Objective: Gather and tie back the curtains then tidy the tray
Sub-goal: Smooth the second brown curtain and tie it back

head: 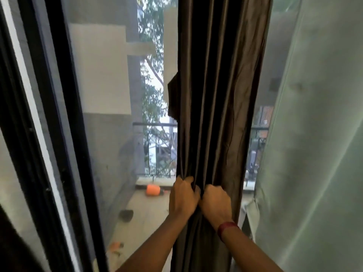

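The dark brown curtain point(220, 95) hung in a gathered column of vertical pleats at the middle of the view, in front of the window glass. A loose flap of its fabric projected from its left edge, above the hands.

The left hand point(183, 197) gripped the curtain's left-edge pleats, fingers curled tightly into the fabric. The right hand point(215, 203) was closed as a fist on the pleats just right of that, its knuckles against the left hand. A red band point(227, 229) circled the right wrist. Both forearms rose from below the curtain.

Right of the curtain hung a pale green curtain point(314, 154), close beside it. Left of the curtain stood a black window frame point(59, 134). Behind the curtain, through the glass, a balcony railing point(155, 124) crossed, with an orange object point(153, 190) lying on the balcony floor below it, just left of the left hand.
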